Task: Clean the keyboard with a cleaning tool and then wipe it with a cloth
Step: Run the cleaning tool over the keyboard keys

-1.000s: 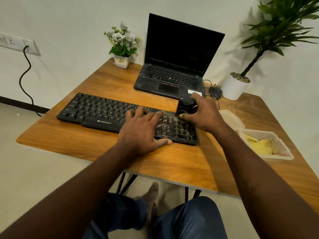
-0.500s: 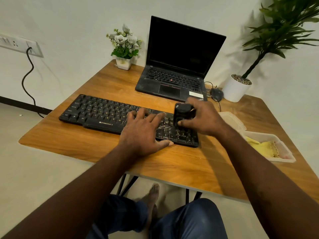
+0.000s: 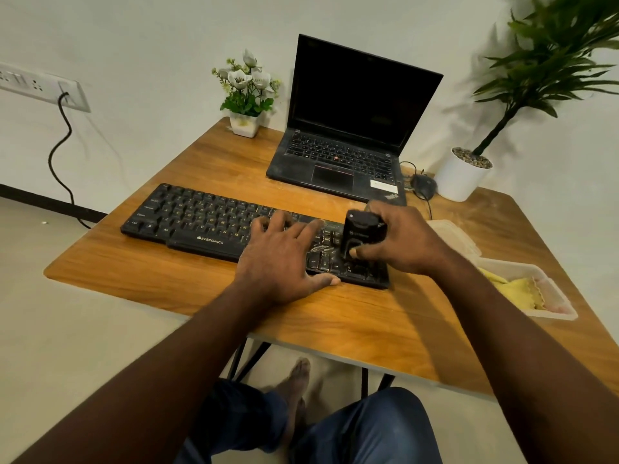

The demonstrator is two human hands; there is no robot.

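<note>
Keyboard [image 3: 201, 222]: black, lying across wooden counter [image 3: 335, 316], in front of open laptop [image 3: 338, 155].
Left grip [image 3: 281, 259]: released, fingers spread flat on the keys.
Right grip [image 3: 402, 242]: grasping black cleaning tool [image 3: 363, 234] at keyboard's right end.
Yellow cloth [image 3: 516, 289]: in clear tub [image 3: 552, 311], counter's right side.

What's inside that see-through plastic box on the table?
A crumpled yellow cloth lies in the clear rectangular plastic box. Anything beneath the cloth is covered, and the right forearm hides the box's near-left corner.
</note>
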